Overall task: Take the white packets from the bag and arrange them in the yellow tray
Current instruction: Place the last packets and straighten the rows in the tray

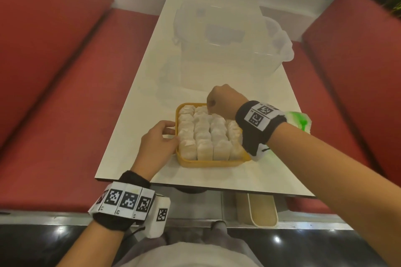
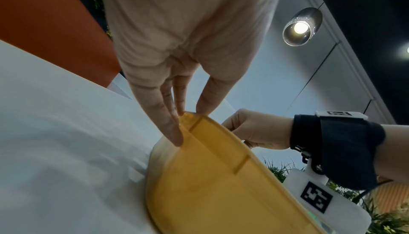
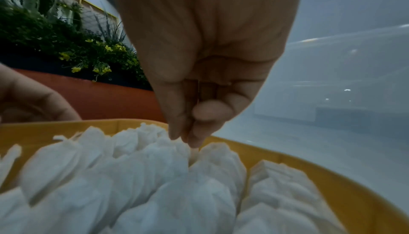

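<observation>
While the left hand (image 1: pixel 156 143) rests spread against the yellow tray's (image 1: pixel 208 163) left wall, the right hand (image 1: pixel 223 102) pinches among far-row white packets (image 1: pixel 204 136).

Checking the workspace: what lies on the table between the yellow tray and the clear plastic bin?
Bare tabletop separates yellow tray from clear plastic bin, per the head view.

The left hand (image 1: pixel 157 143) reaches forward from the lower left, palm turned inward, its straight fingers (image 2: pixel 170 125) and thumb laid against the outer wall of the yellow tray (image 1: pixel 204 163) at its left side. The right hand (image 1: pixel 223 102) comes in from the right across the tray, wrist raised and knuckles up, fingers curled downward. Its thumb and fingertips (image 3: pixel 194 138) are pinched together, touching the top of a white packet (image 3: pixel 172 152) at the far side. Both wrists wear black bands.
</observation>
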The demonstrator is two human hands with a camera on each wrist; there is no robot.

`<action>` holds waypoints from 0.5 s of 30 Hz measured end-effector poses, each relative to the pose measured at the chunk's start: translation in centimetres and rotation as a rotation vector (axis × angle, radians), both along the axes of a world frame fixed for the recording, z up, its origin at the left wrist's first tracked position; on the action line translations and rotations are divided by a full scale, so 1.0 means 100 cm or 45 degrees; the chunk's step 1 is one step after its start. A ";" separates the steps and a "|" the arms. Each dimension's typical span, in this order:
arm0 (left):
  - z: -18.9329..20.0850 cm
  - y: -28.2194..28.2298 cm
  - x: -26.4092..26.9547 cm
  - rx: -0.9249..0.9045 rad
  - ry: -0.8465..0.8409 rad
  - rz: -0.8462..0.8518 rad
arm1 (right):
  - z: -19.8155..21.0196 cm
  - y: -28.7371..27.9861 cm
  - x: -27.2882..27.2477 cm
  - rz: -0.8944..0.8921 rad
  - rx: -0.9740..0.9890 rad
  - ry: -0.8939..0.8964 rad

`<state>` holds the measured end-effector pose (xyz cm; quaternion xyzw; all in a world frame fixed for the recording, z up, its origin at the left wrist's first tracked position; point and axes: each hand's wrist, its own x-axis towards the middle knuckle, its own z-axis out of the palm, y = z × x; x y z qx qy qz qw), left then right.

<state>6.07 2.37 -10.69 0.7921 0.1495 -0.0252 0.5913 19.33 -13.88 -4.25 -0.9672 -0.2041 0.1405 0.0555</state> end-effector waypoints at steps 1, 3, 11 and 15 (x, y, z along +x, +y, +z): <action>-0.001 0.000 0.000 0.003 0.000 0.000 | -0.003 0.003 -0.002 0.004 -0.050 -0.005; -0.001 0.000 0.000 0.013 0.001 0.001 | -0.009 0.008 -0.004 0.027 -0.154 -0.019; -0.005 0.001 -0.001 0.013 -0.001 0.015 | 0.004 0.002 -0.003 0.163 -0.231 -0.024; -0.005 0.000 0.000 0.031 -0.002 0.019 | 0.008 0.003 -0.003 0.211 -0.102 0.009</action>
